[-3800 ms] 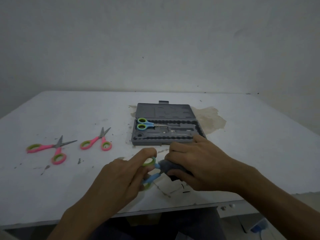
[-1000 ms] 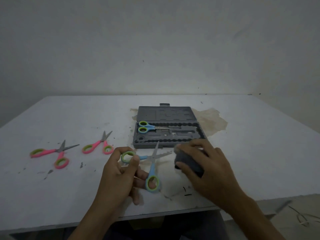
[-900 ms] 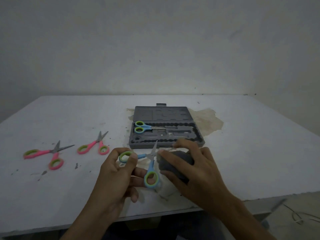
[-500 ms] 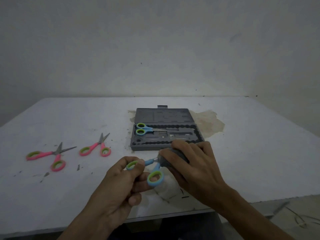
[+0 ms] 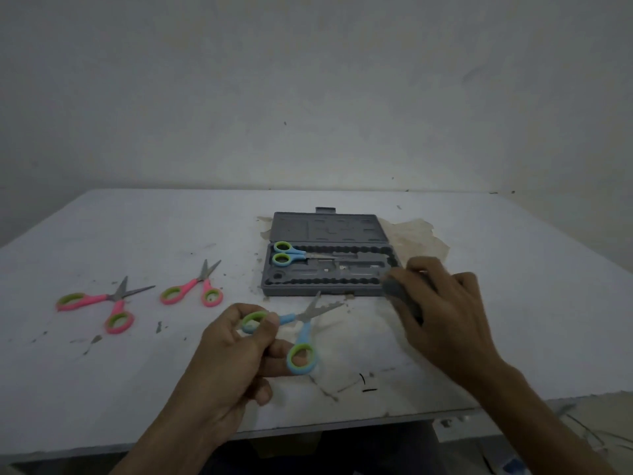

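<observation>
The right hand [image 5: 442,313], fingers curled round a grey pad [image 5: 399,294], has drawn off the blades to the front right corner of the open grey tool case [image 5: 329,231]. The left hand [image 5: 233,358], pinching 1 green-lined loop of the blue scissors [image 5: 303,317], has swung them wide open just above the tabletop [image 5: 513,303], so I judge 1 wipe done and the inner edges next. A bare wall [image 5: 308,97] backs the scuffed white tabletop, where the case holds a 2nd blue pair [image 5: 291,253] beside a brown stain [image 5: 414,238], and a large pink pair [image 5: 102,303] and a small pink pair [image 5: 195,287] lie open at the left.

Single head-worn view, forward and down, close over the table [image 5: 513,269]
</observation>
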